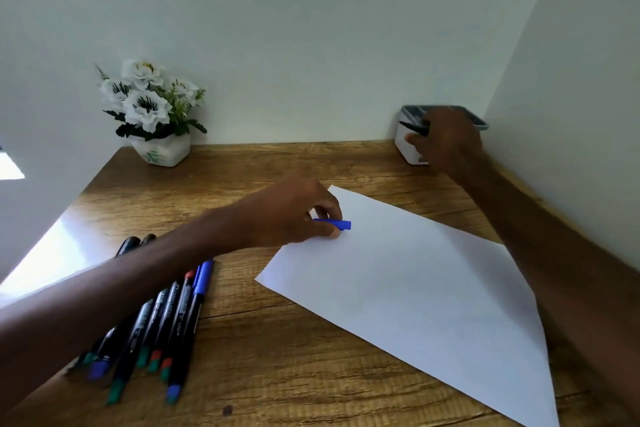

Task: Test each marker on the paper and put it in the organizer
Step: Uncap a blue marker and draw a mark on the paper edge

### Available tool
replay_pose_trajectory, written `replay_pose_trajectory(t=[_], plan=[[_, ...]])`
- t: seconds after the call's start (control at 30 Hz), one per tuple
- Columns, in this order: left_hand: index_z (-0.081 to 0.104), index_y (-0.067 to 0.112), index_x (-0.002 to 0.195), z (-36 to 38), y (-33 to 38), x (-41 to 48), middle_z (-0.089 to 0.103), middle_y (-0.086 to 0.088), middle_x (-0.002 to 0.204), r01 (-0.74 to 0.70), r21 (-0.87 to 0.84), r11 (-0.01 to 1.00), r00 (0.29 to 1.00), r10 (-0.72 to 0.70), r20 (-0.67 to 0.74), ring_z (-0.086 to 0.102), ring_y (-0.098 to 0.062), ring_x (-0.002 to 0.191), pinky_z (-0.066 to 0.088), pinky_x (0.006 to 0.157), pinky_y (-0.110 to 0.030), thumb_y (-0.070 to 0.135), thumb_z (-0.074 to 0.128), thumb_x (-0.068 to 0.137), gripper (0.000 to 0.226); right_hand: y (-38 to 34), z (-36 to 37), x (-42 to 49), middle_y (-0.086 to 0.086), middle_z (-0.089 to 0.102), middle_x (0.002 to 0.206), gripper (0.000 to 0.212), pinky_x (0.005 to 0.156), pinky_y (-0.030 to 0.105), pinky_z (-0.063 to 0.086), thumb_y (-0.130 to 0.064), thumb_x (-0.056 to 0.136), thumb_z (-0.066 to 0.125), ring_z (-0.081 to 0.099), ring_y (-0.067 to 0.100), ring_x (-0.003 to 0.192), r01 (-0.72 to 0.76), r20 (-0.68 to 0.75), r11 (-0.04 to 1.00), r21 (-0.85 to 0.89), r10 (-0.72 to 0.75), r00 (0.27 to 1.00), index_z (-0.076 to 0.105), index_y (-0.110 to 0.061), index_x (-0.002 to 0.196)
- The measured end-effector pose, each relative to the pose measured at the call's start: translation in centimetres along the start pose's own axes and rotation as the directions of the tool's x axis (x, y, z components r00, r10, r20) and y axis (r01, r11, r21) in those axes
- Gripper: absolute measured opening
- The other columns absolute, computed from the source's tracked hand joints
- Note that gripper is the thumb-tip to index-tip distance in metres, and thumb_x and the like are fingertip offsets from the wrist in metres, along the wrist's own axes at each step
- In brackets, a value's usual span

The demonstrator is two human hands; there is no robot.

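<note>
A white sheet of paper [415, 288] lies on the wooden desk [270, 357]. My left hand [291, 211] rests at the paper's far left corner, pinching a blue marker cap [341, 224]. My right hand [446, 139] is at the white organizer [407, 146] in the back right corner, holding a black marker [414, 126] whose tip points left over the organizer's rim. Several black markers [162, 322] with blue, green and red ends lie in a bunch at the desk's left, partly under my left forearm.
A white pot of white artificial flowers [152, 107] stands at the back left of the desk. Walls close off the back and the right side. Bright light falls on the desk's left edge [45, 260].
</note>
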State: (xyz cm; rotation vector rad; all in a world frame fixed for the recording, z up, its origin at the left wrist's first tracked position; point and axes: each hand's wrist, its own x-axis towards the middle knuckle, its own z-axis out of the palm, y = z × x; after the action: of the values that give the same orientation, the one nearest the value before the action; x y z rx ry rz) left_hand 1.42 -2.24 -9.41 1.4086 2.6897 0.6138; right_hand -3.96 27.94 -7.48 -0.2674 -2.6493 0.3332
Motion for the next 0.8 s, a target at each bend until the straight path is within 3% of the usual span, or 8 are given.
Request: replay_pose_trajectory(t=[0.1,0.27,0.43,0.6,0.73,0.8], plan=[[0.078,0.020,0.115,0.3,-0.2,0.0,0.077,0.011,0.110,0.010,-0.001,1.000,1.000,-0.010,0.010,0.058,0.016,0.089,0.049,0.077,-0.005,0.027,0.073,0.095,0.022,-0.5,1.0,0.3,0.018,0.072,0.118,0.041,0.088,0.038,0.053,-0.034,0.094,0.071,0.068,0.035,0.110,-0.051,-0.030,0.994,-0.097,0.048,0.998,0.067,-0.004,0.122],[0.078,0.019,0.120,0.4,-0.2,0.0,0.075,0.011,0.121,0.002,-0.003,1.000,1.000,-0.002,-0.001,0.062,0.002,0.107,0.049,0.080,-0.003,0.027,0.076,0.093,0.028,-1.6,1.0,-0.8,0.018,0.071,0.117,0.039,0.084,0.036,0.051,-0.034,0.094,0.071,0.067,0.036,0.111,-0.060,-0.030,0.993,-0.103,0.057,0.998,0.067,-0.006,0.121],[0.078,0.020,0.119,0.5,-0.2,0.0,0.074,0.010,0.123,0.021,-0.003,1.000,1.000,-0.021,-0.006,0.065,-0.002,0.110,0.045,0.080,0.001,0.028,0.075,0.093,0.027,-3.9,0.1,-4.0,0.012,0.075,0.106,0.034,0.072,0.029,0.042,-0.035,0.092,0.072,0.071,0.031,0.100,0.027,-0.004,0.991,-0.134,-0.028,1.000,0.072,-0.010,0.115],[0.078,0.017,0.119,0.5,-0.3,0.0,0.075,0.007,0.123,0.013,-0.017,1.000,1.000,-0.013,-0.015,0.066,-0.003,0.109,0.044,0.084,0.000,0.025,0.076,0.093,0.027,-6.4,-0.8,-6.2,0.011,0.075,0.105,0.033,0.074,0.032,0.049,-0.036,0.094,0.068,0.071,0.029,0.097,0.039,0.041,0.986,-0.165,-0.032,0.999,0.072,-0.012,0.116],[0.078,0.016,0.118,0.6,-0.6,0.0,0.076,0.006,0.121,-0.023,-0.006,1.000,0.999,0.023,-0.035,0.066,-0.003,0.109,0.048,0.085,-0.004,0.024,0.077,0.092,0.027,-8.5,-2.8,-7.8,0.014,0.072,0.115,0.054,0.081,0.037,0.051,-0.048,0.094,0.068,0.069,0.033,0.106,0.043,0.015,0.972,-0.232,-0.041,0.999,0.057,-0.007,0.126],[0.078,0.017,0.117,0.7,-0.8,0.0,0.076,0.007,0.120,-0.045,0.002,0.999,0.998,0.045,-0.038,0.061,0.000,0.111,0.050,0.087,-0.008,0.025,0.077,0.092,0.027,-9.7,-3.6,-8.9,0.011,0.072,0.103,0.050,0.076,0.039,0.051,-0.046,0.099,0.059,0.070,0.034,0.095,0.110,-0.055,0.983,-0.149,-0.119,0.991,0.046,-0.008,0.128]])
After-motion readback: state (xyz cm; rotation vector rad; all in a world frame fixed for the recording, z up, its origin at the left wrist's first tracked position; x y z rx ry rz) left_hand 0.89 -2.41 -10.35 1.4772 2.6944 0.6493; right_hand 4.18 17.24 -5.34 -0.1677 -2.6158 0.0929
